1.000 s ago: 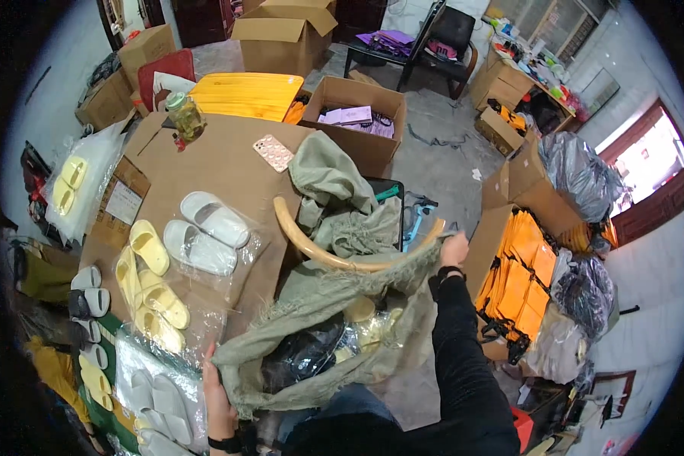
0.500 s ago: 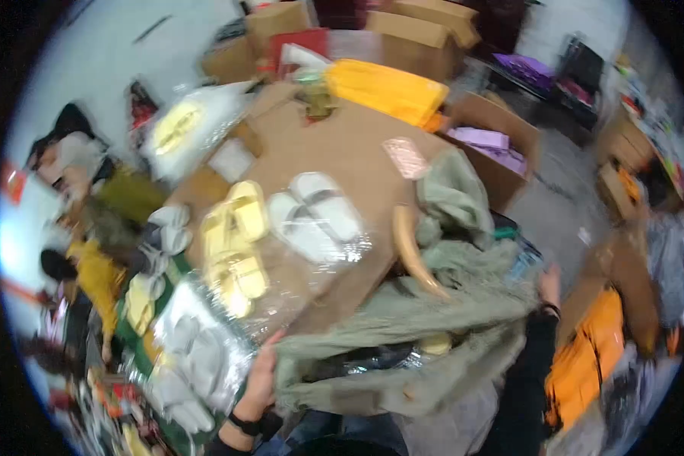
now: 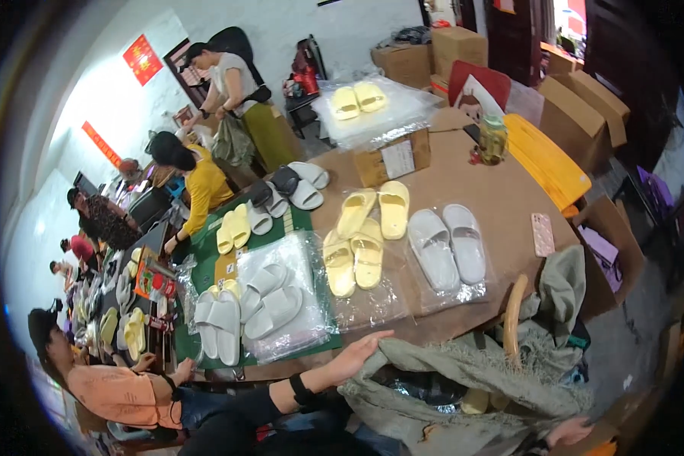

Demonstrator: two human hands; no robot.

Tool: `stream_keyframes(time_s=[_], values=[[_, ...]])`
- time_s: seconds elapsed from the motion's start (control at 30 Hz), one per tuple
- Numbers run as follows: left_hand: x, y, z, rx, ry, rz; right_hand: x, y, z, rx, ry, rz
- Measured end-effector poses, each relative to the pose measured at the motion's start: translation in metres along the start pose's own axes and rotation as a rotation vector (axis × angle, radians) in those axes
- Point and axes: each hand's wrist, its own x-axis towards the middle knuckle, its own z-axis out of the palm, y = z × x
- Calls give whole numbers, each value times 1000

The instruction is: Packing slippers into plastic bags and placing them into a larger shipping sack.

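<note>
A grey-green woven sack (image 3: pixel 463 357) lies over the table's near right side, its mouth gaping toward me. My left hand (image 3: pixel 351 359), with a black band at the wrist, grips the sack's left rim; some fingers are hidden by cloth. At the lower right, my right hand (image 3: pixel 570 431) is closed on the sack's near right edge. Inside the mouth are something dark in clear plastic (image 3: pixel 425 389) and a pale yellow slipper (image 3: pixel 475 401). A curved tan wooden handle (image 3: pixel 514 319) rises beside the sack.
On the brown table (image 3: pixel 463 171) lie yellow slippers (image 3: pixel 357 254), grey slippers (image 3: pixel 448 247) in clear bags, and a pink phone (image 3: pixel 543 235). A glass jar (image 3: pixel 493 140) stands farther back. A seated person in orange (image 3: pixel 121 395) is close on my left; an open carton (image 3: pixel 612 266) stands right.
The view has swung left, bringing several people and more of the room into sight. Both hands remain at the sack's rim, and its mouth still gapes.
</note>
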Motion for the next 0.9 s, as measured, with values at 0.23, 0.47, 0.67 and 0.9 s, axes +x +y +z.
stream_keyframes(time_s=[0.23,0.47,0.67,0.9], values=[[-16,-11,14,117,172,-65,-188,-58,-335,1175,-1135,-809],[15,-58,-29,759,-38,134,-238,-66,-366,833,-1512,-1455],[-8,8,-13,-280,66,-224,-188,-18,-345,395,-1760,-1468],[-7,-16,-7,-663,-120,-370,-185,84,-363,181,-1784,-1342]])
